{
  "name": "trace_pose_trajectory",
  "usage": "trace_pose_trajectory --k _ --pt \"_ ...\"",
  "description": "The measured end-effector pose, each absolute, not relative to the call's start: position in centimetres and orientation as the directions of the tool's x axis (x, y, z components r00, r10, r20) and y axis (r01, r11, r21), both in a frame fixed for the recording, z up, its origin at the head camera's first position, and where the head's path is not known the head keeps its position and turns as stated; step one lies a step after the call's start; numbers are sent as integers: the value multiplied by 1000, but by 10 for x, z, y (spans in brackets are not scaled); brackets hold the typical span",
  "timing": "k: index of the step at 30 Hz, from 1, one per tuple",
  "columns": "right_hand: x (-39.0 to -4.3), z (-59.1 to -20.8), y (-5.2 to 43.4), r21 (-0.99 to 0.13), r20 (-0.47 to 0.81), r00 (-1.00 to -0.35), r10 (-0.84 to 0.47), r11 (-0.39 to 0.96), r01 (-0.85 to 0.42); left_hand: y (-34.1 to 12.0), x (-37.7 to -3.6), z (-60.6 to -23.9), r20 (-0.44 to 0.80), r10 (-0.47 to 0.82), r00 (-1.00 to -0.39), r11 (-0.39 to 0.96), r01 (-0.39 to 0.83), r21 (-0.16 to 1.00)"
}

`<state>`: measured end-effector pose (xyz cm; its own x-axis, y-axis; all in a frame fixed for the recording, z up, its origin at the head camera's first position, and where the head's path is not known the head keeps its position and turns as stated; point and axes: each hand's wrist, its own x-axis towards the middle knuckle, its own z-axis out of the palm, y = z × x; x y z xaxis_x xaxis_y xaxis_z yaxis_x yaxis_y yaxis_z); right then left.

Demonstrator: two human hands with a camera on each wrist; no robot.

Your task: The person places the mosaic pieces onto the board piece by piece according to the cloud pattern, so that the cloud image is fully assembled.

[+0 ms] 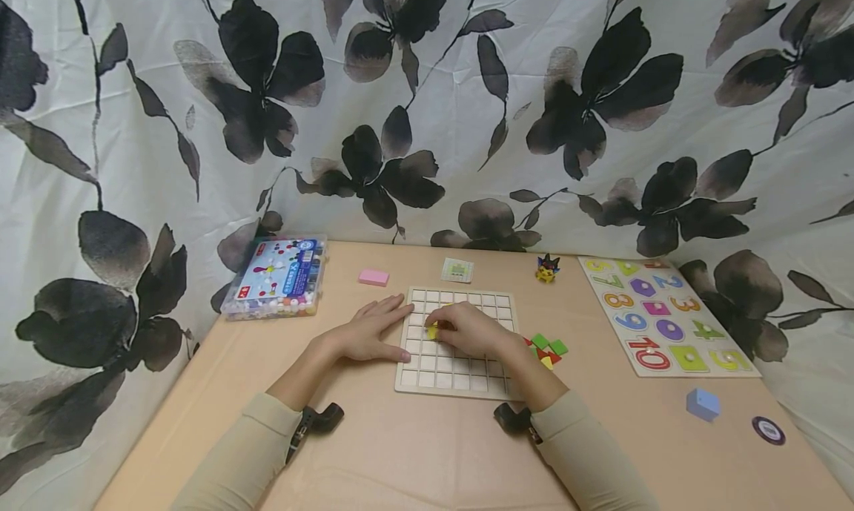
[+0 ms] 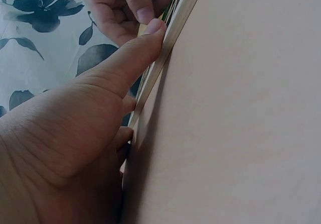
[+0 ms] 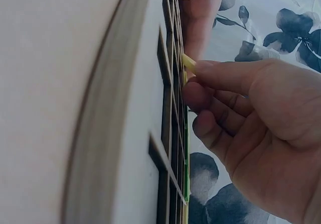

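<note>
A white grid board (image 1: 437, 380) lies on the table before the person. The left hand (image 1: 370, 331) rests along the board's left edge, its fingers spread and fairly straight; in the left wrist view its thumb presses the edge. Over the left part of the grid, the right hand (image 1: 467, 329) pinches a small yellow tile (image 3: 189, 63) between thumb and fingers, close over the squares. Part of this tile is hidden by the fingers. Green tiles (image 1: 558, 346), with red and yellow ones among them, lie in a small pile by the board's right edge, partly behind the right forearm.
Behind the board lie a pattern card (image 1: 457, 270), a pink block (image 1: 373, 277) and a small yellow-and-dark figurine (image 1: 547, 268). A bead box (image 1: 276, 277) stands at left. On the right are a number puzzle board (image 1: 667, 314), a blue block (image 1: 703, 405) and a round disc (image 1: 769, 430).
</note>
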<state>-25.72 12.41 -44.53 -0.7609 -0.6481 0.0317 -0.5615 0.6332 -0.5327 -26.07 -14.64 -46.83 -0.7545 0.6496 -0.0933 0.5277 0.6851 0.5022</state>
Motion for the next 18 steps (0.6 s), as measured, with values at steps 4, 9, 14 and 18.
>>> trace_pose_trajectory --k 4,9,14,18 --pt "-257 -446 123 -524 30 -768 -640 644 -557 -147 -261 -469 -89 650 -754 685 532 498" --pt "-258 -451 121 -523 44 -783 -620 654 -547 -146 -262 -469 -98 645 -758 694 528 490" --pt "-259 -456 119 -487 55 -796 -602 680 -548 -146 -262 -469 -99 646 -757 693 527 492" --pt "-259 -457 118 -475 69 -811 -581 696 -538 -146 -261 -470 -102 646 -757 695 528 488"
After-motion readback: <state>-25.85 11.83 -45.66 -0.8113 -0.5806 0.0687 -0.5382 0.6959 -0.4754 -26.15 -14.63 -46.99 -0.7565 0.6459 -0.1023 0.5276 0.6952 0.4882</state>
